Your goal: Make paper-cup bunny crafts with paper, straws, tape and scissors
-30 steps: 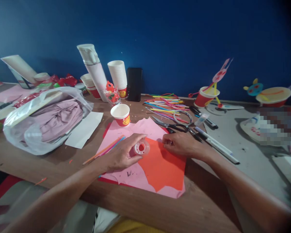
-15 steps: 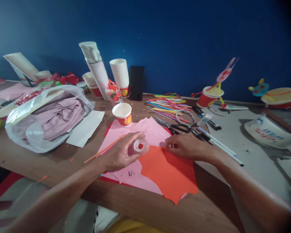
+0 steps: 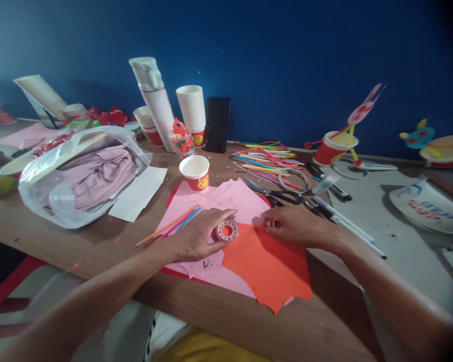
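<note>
My left hand (image 3: 202,234) grips a small roll of clear tape (image 3: 227,231) between thumb and fingers, with its flat side facing up. Orange shows through the ring's centre. Under it lie an orange paper (image 3: 272,266) with scalloped edges and pink paper (image 3: 234,198). My right hand (image 3: 290,225) rests at the orange paper's upper right edge, its fingers curled in; whatever they may hold is hidden. Beside my left wrist are several thin coloured sticks (image 3: 169,226). Just beyond stands a red and white paper cup (image 3: 195,173).
Scissors (image 3: 272,192), pens (image 3: 343,223) and a pile of coloured pipe cleaners (image 3: 268,161) lie to the right. Toward the wall stand a white bottle (image 3: 156,108), stacked cups (image 3: 191,108) and a black phone (image 3: 217,124). On the left sits a plastic bag (image 3: 86,176) with mauve cloth.
The tape roll in my left hand has tilted so its ring face points more upward. My left hand has shifted slightly right in view. My right hand stays at the paper's edge.
</note>
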`<state>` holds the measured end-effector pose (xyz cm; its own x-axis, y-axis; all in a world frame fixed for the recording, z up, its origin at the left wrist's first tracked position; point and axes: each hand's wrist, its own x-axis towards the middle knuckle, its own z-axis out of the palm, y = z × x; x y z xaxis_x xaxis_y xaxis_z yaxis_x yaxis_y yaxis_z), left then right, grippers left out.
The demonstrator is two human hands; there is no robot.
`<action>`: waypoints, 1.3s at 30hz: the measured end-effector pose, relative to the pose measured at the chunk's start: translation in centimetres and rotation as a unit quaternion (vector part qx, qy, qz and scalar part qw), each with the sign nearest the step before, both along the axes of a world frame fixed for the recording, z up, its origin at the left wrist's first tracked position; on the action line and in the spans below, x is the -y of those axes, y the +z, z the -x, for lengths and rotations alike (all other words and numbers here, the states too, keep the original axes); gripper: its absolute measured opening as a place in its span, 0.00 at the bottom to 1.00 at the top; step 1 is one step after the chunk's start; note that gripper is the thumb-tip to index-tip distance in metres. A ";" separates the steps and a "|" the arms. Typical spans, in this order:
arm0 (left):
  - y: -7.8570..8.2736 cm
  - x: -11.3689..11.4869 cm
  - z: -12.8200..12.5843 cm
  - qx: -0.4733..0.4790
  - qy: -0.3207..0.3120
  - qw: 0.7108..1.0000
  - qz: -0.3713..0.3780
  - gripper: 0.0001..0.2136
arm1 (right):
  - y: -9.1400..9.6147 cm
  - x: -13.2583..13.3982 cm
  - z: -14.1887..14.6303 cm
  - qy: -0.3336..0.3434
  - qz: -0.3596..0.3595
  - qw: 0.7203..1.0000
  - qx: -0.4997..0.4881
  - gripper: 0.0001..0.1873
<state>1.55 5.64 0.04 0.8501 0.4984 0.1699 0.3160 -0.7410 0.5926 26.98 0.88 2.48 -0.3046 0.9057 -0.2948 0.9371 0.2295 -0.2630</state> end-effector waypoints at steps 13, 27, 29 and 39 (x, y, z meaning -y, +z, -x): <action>1.1 -0.9 1.1 0.020 -0.015 1.000 -0.014 0.23 | -0.5 0.2 0.2 -0.006 -0.019 0.999 0.031 0.11; 1.7 4.8 0.2 0.024 -0.115 0.966 -0.229 0.21 | -0.4 1.0 1.2 0.008 -0.090 0.993 0.076 0.10; 1.5 6.5 -0.1 -0.016 -0.118 0.961 -0.250 0.29 | -0.5 1.0 1.3 0.023 -0.101 0.992 0.075 0.09; -0.4 6.1 0.7 -0.113 -0.078 0.965 -0.225 0.39 | -0.7 0.9 0.9 0.019 -0.092 0.994 0.047 0.07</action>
